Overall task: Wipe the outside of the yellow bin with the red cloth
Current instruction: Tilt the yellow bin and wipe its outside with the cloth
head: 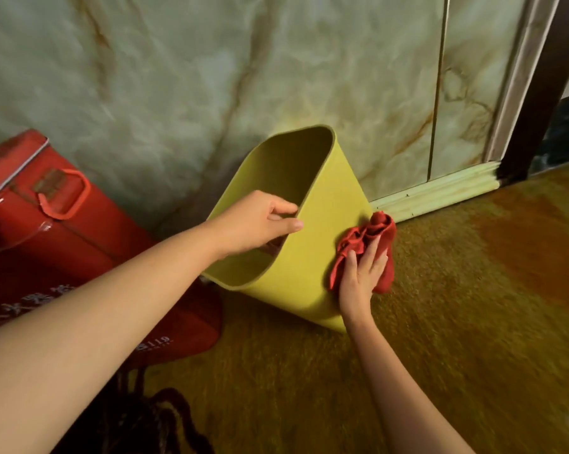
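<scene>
Your left hand (260, 221) pinches the tilted yellow bin (312, 234)'s rim on the floor by the wall; your right hand (361, 276) presses the crumpled red cloth (371, 237) flat against its plain side. Red box (80, 244) lettering is unreadable.
</scene>
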{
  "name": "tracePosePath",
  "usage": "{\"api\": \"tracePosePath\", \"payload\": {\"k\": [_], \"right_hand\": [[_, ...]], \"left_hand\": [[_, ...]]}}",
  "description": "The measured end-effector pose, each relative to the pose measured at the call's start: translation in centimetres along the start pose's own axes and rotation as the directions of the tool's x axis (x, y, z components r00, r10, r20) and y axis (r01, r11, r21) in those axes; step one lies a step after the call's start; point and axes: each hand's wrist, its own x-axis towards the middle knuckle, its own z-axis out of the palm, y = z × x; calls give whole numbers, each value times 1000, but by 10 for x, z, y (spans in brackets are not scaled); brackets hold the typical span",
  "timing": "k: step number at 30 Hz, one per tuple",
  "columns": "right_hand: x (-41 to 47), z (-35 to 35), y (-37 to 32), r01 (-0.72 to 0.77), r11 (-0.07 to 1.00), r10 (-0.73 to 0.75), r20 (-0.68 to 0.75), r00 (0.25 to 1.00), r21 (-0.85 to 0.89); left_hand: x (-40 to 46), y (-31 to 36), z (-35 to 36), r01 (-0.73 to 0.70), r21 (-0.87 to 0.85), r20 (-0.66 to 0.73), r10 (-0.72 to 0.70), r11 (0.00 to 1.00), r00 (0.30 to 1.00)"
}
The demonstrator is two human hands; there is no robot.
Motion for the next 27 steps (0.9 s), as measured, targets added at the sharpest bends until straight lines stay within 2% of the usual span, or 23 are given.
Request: {"api": "tracePosePath", "payload": {"k": [2, 4, 6, 9, 12, 16, 19, 22, 25, 27], "right_hand": [[-6, 7, -5, 72, 997, -72, 17, 997, 3], [-4, 7, -7, 78, 997, -79, 25, 997, 15], [4, 0, -10, 49, 999, -49, 14, 999, 22], [17, -10, -19, -22, 998, 22, 2, 1000, 57], [13, -14, -22, -29, 994, 22, 66, 998, 103], [-11, -20, -31, -1, 971, -35, 147, 988, 240], [-32, -24, -35, -11, 973, -35, 196, 980, 229], [-47, -26, -47, 105, 983, -127, 146, 981, 149], [-67, -19, -65, 163, 985, -167, 68, 984, 56], [-82, -12, -76, 274, 962, -274, 8, 962, 12]], "left_hand": [[-28, -19, -14, -9, 154, 81, -4, 988, 997], [-59, -46, -28, -3, 443, 149, -71, 897, 986], [-82, -68, -33, -103, 543, 193, -4, 834, 981], [-88, -70, -22, -191, 504, 117, 152, 843, 981], [-81, -53, -14, -266, 435, 65, 265, 860, 962], [-73, -32, -11, -274, 421, 104, 254, 865, 962], [-70, -23, -15, -231, 355, 53, 227, 906, 972], [-69, -15, -21, -182, 348, 3, 193, 920, 981], [-70, -7, -26, -183, 362, -66, 221, 914, 973], [-70, -1, -30, -184, 335, -100, 229, 924, 968]]}}
